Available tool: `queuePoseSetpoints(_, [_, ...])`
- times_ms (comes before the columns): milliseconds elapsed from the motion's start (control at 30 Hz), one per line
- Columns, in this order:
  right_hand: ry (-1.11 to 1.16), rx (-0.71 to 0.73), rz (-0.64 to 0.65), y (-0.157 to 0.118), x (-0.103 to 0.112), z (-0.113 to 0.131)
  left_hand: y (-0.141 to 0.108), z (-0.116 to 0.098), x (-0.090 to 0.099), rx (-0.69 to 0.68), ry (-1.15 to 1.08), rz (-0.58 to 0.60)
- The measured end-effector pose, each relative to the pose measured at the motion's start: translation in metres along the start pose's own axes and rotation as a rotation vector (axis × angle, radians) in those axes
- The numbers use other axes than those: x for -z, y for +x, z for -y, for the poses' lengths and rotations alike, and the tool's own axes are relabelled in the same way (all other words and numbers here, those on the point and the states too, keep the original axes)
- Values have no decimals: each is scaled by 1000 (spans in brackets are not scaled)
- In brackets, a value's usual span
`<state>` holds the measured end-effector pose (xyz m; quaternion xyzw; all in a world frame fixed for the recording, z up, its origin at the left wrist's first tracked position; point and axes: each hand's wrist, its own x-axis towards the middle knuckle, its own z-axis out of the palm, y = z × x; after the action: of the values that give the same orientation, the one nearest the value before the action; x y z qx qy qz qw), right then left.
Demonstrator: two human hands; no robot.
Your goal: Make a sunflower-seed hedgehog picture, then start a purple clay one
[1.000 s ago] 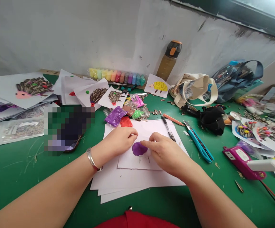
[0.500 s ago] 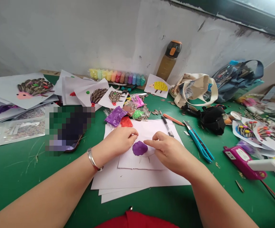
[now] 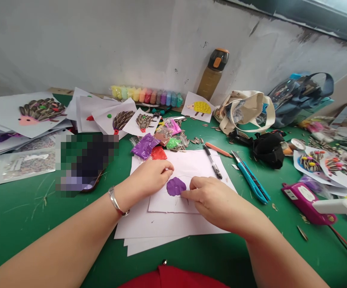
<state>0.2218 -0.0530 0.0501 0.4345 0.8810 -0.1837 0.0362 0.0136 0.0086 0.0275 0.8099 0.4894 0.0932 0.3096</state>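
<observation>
Head view: a person sits at a green counter (image 3: 191, 256), working over a sheet of paper, seen from just over their shoulder.

Left hand: the left hand (image 3: 151, 179) is loosely curled on the paper, just beside the purple clay at its 10 o'clock. I can't tell whether its fingers pinch anything. A silver bangle (image 3: 115, 201) circles the wrist.

Right hand: the right hand (image 3: 215, 202) lies flattened and spread, with its fingertips (image 3: 185, 194) against the lower edge of the clay, not pinching.

Clay: a flattened patch of purple clay (image 3: 176, 186) sits on a drawn outline sheet (image 3: 164, 204), between the hands.

Paper: that sheet rests on a loose stack of white paper (image 3: 173, 230).

Near, 12 o'clock: a black pen (image 3: 212, 161) and an orange pencil (image 3: 218, 149) lie by the stack, with a purple clay packet (image 3: 145, 146) and a red clay packet (image 3: 158, 153) at 11 o'clock.

Near, 2 o'clock: a blue utility knife (image 3: 250, 177) lies on the counter.

Far, 12 o'clock: a row of pastel clay tubs (image 3: 145, 96), a yellow hedgehog card (image 3: 197, 107) and a water bottle (image 3: 212, 74) stand by the wall.

Far, 10 o'clock: a seed-covered hedgehog picture (image 3: 41, 110) tops a pile of papers.

Far, 2 o'clock: a canvas tote bag (image 3: 245, 110) slumps against the wall.
</observation>
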Motion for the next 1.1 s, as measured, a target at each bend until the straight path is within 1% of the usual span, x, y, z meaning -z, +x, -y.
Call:
queuePoseSetpoints(100, [67,-7,8,-2,2,0,0,0,1,5,-3,-2])
queuePoseSetpoints(233, [140,-30,-39,-1,2,-2,0,0,1,-3,-2,-2])
queuePoseSetpoints(367, [102,-34,-5,1,-1,-1,0,0,0,-13,6,0])
queuePoseSetpoints(533, [25,11,23,2,-2,5,0,2,-2,-27,22,-5])
queuePoseSetpoints(600, [26,21,21,2,-1,6,0,3,-2,-26,19,-4])
queuePoseSetpoints(767, [180,-12,-38,3,-3,2,0,2,-2,-18,-2,-13])
queuePoseSetpoints(833, [201,-23,-55,4,-5,1,-1,2,-2,-18,-1,-17])
queuePoseSetpoints(1100, [45,40,-8,5,-8,6,0,3,-2,-20,14,-15])
